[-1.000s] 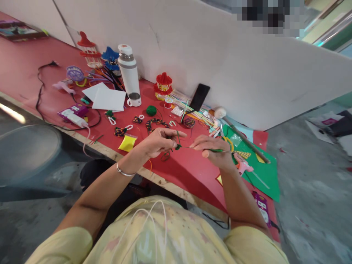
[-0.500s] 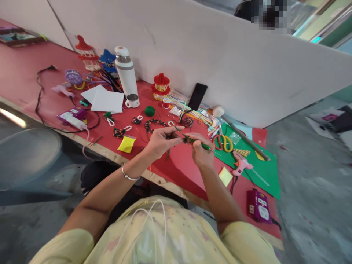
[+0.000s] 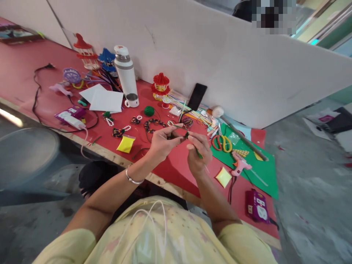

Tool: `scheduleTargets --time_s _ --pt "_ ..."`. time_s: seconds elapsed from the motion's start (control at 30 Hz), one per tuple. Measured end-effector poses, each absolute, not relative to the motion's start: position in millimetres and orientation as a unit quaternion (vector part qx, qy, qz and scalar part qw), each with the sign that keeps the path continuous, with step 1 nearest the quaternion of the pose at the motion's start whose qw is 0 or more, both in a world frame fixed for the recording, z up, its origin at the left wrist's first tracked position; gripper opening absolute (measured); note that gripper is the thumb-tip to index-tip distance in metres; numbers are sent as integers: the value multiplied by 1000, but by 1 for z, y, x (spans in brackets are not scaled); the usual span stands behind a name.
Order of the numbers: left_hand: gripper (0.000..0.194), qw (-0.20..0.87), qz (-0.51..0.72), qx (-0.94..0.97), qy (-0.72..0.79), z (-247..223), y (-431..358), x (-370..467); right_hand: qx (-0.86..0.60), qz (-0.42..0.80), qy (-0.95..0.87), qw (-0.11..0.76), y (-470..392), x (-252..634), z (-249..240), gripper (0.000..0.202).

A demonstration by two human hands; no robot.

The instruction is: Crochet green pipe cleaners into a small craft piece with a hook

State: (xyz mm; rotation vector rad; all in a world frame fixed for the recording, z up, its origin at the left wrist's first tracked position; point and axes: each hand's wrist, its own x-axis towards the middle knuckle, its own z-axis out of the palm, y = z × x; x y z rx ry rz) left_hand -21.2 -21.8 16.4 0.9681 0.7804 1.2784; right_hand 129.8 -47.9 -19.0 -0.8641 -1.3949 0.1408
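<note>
Over the red tabletop, my left hand [image 3: 162, 142] pinches a small piece of dark green crochet [image 3: 186, 135], with a green yarn strand running across its fingertips. My right hand [image 3: 200, 148] is wrapped around a green-handled crochet hook [image 3: 199, 155], whose thin metal end sticks out below the palm. The hook's tip is at the green piece, mostly hidden by my fingers. Behind my left hand lie a green yarn ball [image 3: 149, 110] and a dark multicoloured braided cord [image 3: 150, 125].
A white flask [image 3: 126, 77] stands at the back beside a phone [image 3: 197, 96]. Scissors [image 3: 226, 143], a pink glue gun [image 3: 240, 163] and a purple power strip [image 3: 257, 206] lie on the right. Another power strip [image 3: 70, 114] and white paper [image 3: 106, 101] are on the left.
My right hand has turned, and the crochet hook now points more steeply downward at its rear end. My left hand keeps hold of the green piece in nearly the same place.
</note>
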Motion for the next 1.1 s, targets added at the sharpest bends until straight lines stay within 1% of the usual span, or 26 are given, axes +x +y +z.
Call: scheduleTargets --time_s 0.07,0.17,0.23,0.3,0.47,0.6,0.73,0.87,1.1 --pt "50 692 524 368 333 22 -20 -24 -393 138 -582 699 -41 126 -23 26" --pt "53 725 491 358 324 28 -17 -36 -378 305 -520 703 -28 131 -25 39" --pt "50 725 481 376 318 29 -15 -44 -336 379 -511 694 -21 137 -22 37" --pt "48 720 475 395 316 28 -14 -49 -316 408 -514 685 -19 144 -18 36" --pt "46 717 472 400 320 24 -13 -48 -342 420 -516 663 -23 156 -15 42" --pt "44 716 470 406 319 27 -11 -48 -354 408 -550 637 -23 167 -21 37" --pt "44 711 466 418 320 29 -9 -49 -341 407 -565 631 -21 174 -24 31" --pt "45 713 461 411 332 28 -8 -49 -339 403 -581 620 -21 175 -20 31" --pt "45 716 433 435 334 25 -4 -53 -321 386 -673 543 -20 187 0 32"
